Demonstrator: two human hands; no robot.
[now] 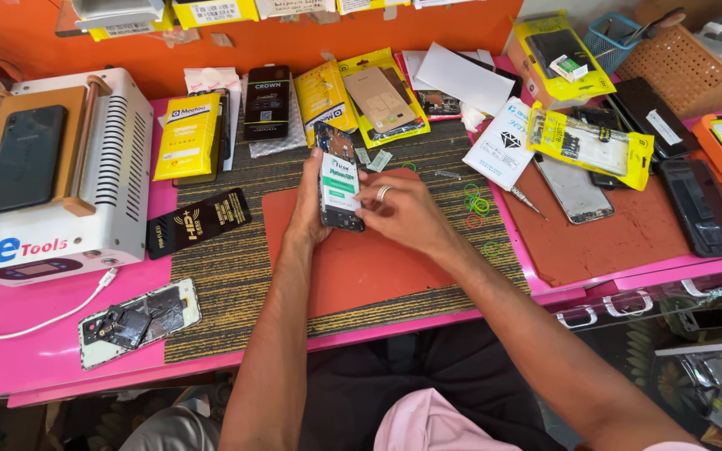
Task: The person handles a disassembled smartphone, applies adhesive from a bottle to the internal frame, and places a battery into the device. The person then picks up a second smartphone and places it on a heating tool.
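Far to the left of the fingers sits a white box machine with slots in its side (119, 167), and a dark phone (25, 159) lies flat on top of it. A white cable (43, 320) runs from the machine over the pink table (35, 359). Nearer the person on that side lies a white phone back with torn black foil (139, 321). A black flat packet with gold print (198, 221) lies on the striped brown mat (227, 276), well to the left of the fingers. Yellow packets (187, 136) lean behind it.

The left hand (309, 205) grips an open phone with no back cover (338, 179) from its left side, fingers curled round the edge. The phone is held upright above the flat orange-red mat (353, 267). A white battery with green print covers its middle. Small coloured parts show at its top end, and its bottom end is dark. The right hand (407, 213) touches the phone's right side. Its fingers are bent close together on the battery, and one wears a silver ring (383, 193).

Just right of the fingers lie small rubber bands in green and red (475, 205). Farther right rests a thin silver screwdriver (528, 203), then a grey phone back (574, 190) on a brown mat. Black phones (704, 209) lie far right.

The left palm hides the phone's left edge. The tiny parts inside it are too small to make out. The machine is cut off at the picture's left edge.
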